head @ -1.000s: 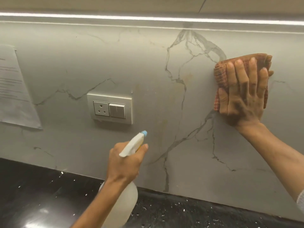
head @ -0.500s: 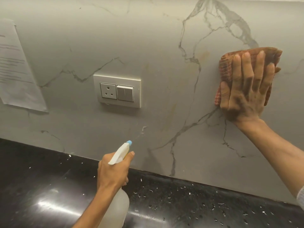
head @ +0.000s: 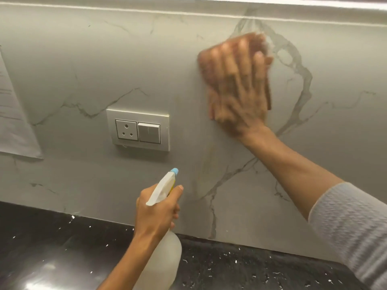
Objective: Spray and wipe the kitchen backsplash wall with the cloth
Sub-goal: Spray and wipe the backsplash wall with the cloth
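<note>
Grey marble-veined backsplash wall (head: pixel 83 59) runs from the black speckled countertop (head: pixel 52 248) at 6 o'clock up to a lit strip (head: pixel 293 2) at 12. Right hand (head: pixel 236 84), blurred, fingers straight and slightly apart, presses a reddish-orange cloth (head: pixel 268 97) on the wall at 1 o'clock; bare wall lies toward 3 and 10. Left hand (head: pixel 156 212) at 6 o'clock, fingers curled round a translucent white spray bottle (head: pixel 165 258), blue nozzle just below the silver socket-and-switch plate (head: pixel 138 129). White paper sheet (head: pixel 12 122) at 9 o'clock: print unreadable.

Orange cloth (head: pixel 268 96); grey backsplash (head: pixel 83 59) with darker veins.
</note>
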